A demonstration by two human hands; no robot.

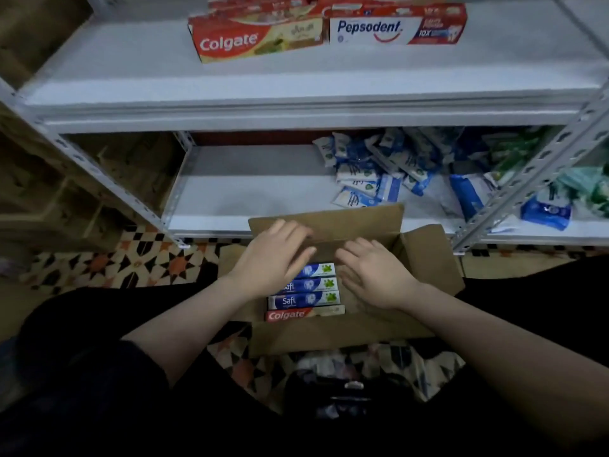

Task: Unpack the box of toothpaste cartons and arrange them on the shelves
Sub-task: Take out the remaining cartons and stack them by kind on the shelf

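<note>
Nearest to us, between dark-clothed knees, an open cardboard box [329, 334] sits on the patterned floor tiles [99, 265], its flaps spread outward. Inside, toothpaste cartons lie flat side by side: a red Colgate carton [303, 314] closest to us, then three blue Safi cartons [304, 300] stacked toward the far wall of the box.

We see both hands over the box opening. The left hand [273, 258] hovers above the Safi cartons with fingers loosely bent, reaching to the far flap; whether it touches anything we cannot tell, and it grips nothing we can see. The right hand [372, 273] lies just beside it, fingers spread and relaxed, holding nothing.

Beyond the box stands a white metal rack. Its lower shelf [247, 192] holds a heap of blue-and-white sachets [372, 169] to the right. On the upper shelf [131, 67], a Colgate pack [257, 41] and a Pepsodent pack [395, 28] lie touching end to end.
</note>
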